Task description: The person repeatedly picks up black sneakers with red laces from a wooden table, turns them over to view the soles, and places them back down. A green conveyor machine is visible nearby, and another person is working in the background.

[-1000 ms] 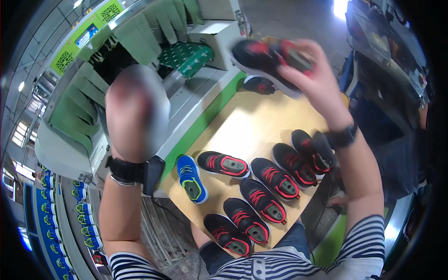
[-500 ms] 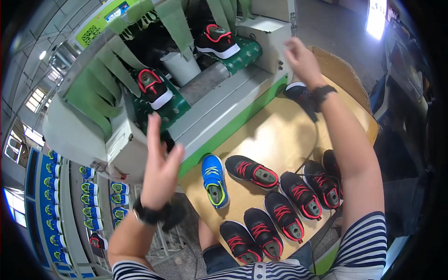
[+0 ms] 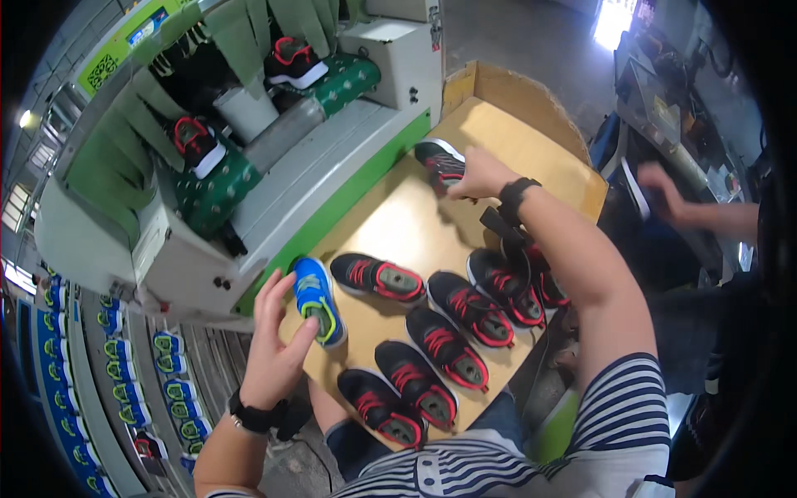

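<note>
At the far edge of the wooden table, my right hand (image 3: 483, 174) has its fingers closed on the heel end of a dark sneaker (image 3: 437, 159) with a white sole. My left hand (image 3: 272, 344) is at the left edge beside a blue sneaker (image 3: 311, 286) with lime trim. Its thumb and fingers are spread, the thumb close to the shoe's opening; I cannot tell whether it touches. Several black sneakers with red laces lie in front of me, among them one lying crosswise (image 3: 378, 278) next to the blue one.
A machine with a green belt (image 3: 212, 195) stands beyond the table (image 3: 390, 224), carrying black-and-red sneakers under hanging green strips. Racks at the left hold rows of blue shoes (image 3: 120, 369). A cardboard wall (image 3: 531, 95) edges the table. At right, another person's hand (image 3: 664, 195) is near a white-soled shoe.
My right hand has come down onto the dark sneaker at the far edge. My left hand has moved to the blue sneaker. The view has swung right, and another person's hand now shows.
</note>
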Available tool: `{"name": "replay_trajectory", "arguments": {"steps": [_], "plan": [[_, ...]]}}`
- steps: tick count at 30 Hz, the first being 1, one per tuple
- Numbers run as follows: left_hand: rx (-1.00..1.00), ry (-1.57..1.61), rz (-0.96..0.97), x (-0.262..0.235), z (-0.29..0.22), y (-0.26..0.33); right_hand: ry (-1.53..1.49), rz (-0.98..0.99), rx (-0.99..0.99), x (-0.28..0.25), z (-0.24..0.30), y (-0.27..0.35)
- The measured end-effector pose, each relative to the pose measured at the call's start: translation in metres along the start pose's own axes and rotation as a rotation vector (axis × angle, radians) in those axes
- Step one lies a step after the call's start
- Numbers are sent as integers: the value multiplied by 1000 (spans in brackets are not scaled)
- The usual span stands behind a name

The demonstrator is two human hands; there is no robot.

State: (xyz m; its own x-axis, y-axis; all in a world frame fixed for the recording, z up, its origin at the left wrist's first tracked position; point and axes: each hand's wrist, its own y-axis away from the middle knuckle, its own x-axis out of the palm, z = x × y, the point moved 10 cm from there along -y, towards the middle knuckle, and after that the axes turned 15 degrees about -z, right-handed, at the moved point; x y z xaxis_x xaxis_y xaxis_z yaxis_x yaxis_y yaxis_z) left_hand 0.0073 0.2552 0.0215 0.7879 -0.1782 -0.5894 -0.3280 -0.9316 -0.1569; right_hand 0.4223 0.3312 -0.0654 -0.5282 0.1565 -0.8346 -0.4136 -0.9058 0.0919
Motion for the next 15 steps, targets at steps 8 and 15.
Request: {"name": "replay_trajectory", "arguments": {"steps": [8,15], "plan": [[-172,867,-256,41,-82,49,-694,121,-716,-16,156,303],[-54,581,-487,-64,-68,16,-767,-804,-92,-185,-45,314]]}}
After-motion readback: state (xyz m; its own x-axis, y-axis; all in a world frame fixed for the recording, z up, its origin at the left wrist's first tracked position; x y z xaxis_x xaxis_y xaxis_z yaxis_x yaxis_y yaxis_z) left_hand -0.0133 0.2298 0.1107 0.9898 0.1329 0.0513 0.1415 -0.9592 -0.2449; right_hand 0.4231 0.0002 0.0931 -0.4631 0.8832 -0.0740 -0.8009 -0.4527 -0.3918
